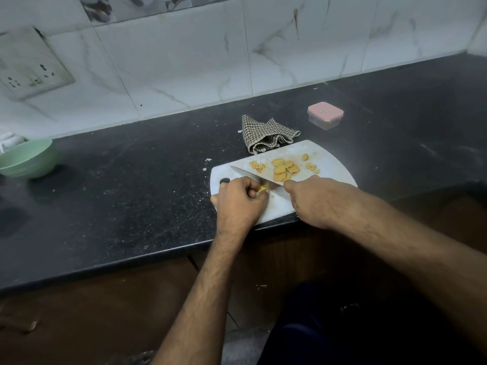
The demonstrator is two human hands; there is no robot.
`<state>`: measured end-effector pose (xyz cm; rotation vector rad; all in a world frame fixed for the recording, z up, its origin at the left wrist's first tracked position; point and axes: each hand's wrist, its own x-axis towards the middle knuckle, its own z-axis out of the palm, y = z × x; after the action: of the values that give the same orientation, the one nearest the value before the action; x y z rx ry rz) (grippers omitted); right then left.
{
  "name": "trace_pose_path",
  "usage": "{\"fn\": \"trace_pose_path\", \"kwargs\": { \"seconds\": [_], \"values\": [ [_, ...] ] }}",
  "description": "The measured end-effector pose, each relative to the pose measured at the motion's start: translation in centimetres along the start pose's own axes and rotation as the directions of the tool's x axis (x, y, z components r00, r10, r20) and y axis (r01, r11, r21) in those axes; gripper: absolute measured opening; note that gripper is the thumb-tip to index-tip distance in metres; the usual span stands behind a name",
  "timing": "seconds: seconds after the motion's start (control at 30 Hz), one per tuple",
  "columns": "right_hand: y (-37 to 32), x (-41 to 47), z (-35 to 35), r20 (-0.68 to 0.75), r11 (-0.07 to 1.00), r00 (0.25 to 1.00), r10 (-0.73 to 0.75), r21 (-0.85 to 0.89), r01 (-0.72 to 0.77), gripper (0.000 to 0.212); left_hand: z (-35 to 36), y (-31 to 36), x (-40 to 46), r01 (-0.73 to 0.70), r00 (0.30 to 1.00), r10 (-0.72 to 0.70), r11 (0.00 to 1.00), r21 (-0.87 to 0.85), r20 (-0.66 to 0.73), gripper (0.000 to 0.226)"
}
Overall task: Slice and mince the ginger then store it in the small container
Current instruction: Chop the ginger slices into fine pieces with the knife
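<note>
Pinching a ginger piece [262, 190] on the cutting board [332, 164], the left hand [241, 198] steadies it; right hand [313, 198] fingers grip the knife [253, 176].

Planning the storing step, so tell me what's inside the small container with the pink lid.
Cannot tell: the small container is closed under its pink lid, and its clear walls show no contents from here.

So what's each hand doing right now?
Left hand: pinching the yellow ginger piece.
Right hand: gripping the silver-bladed kitchen knife.
</note>
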<state>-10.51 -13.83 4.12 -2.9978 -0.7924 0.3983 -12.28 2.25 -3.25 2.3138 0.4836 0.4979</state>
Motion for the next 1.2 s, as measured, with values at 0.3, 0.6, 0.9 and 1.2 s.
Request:
{"fn": "trace_pose_path", "kwargs": {
  "seconds": [0.3,0.6,0.9,1.2],
  "values": [
    [-0.3,0.0,0.0,0.03,0.999,1.0,0.004,-0.039,-0.003,0.035,0.0,0.3,-0.2,0.011,1.0,-0.011,1.0,-0.008,0.023,0.018],
    [1.0,-0.8,2.4,-0.127,0.993,0.992,0.004,0.121,0.012,0.005,0.0,0.0,-0.2,0.02,1.0,-0.019,1.0,-0.016,0.016,0.019],
    [0.8,-0.5,1.6,-0.09,0.998,0.995,-0.031,0.045,0.035,0.004,-0.1,0.1,-0.1,0.014,1.0,-0.013,0.999,-0.031,0.019,0.02],
    [-1.3,0.5,-1.7,0.102,0.995,0.995,-0.005,-0.094,0.015,0.04,-0.2,0.0,-0.3,0.025,1.0,-0.024,0.999,-0.044,0.018,0.019]
  ]
}}
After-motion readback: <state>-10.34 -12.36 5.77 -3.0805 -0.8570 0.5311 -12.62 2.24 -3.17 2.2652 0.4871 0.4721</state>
